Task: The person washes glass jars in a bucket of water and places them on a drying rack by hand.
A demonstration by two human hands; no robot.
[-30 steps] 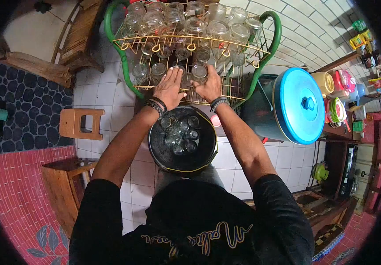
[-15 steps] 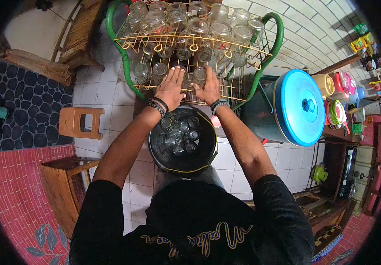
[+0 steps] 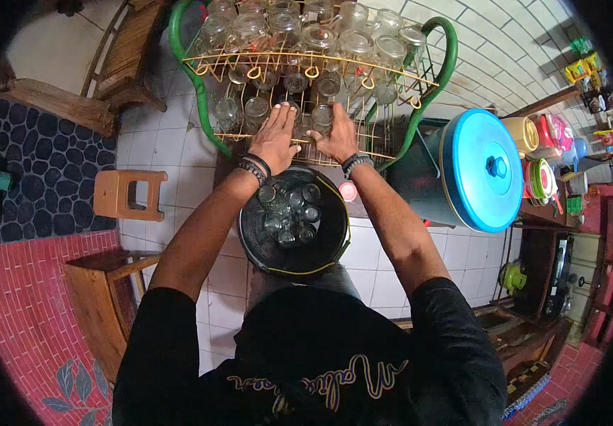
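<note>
My right hand (image 3: 336, 139) curls its thumb and fingers around an upturned glass (image 3: 322, 116) on the lower tier of the wire rack (image 3: 370, 136). Beside it, my left hand (image 3: 274, 145) reaches over the same tier with its fingers stretched out, resting at another glass that they mostly cover. More glasses (image 3: 256, 108) stand to its left. Glass mugs (image 3: 318, 35) fill the tier above. Below my hands is a black bucket (image 3: 292, 266) with several glasses (image 3: 286, 238) inside.
A large bin with a blue lid (image 3: 480, 192) stands right of the rack's green frame (image 3: 414, 138). A small pink item (image 3: 347, 191) lies beside the bucket. Leftward are an orange stool (image 3: 111, 194) and a wooden stand (image 3: 90, 291). Colourful containers (image 3: 521, 133) sit at the right.
Both hands stay at nearly the same places on the lower tier, with only slight shifts of the fingers. The glasses in the bucket look unchanged.
</note>
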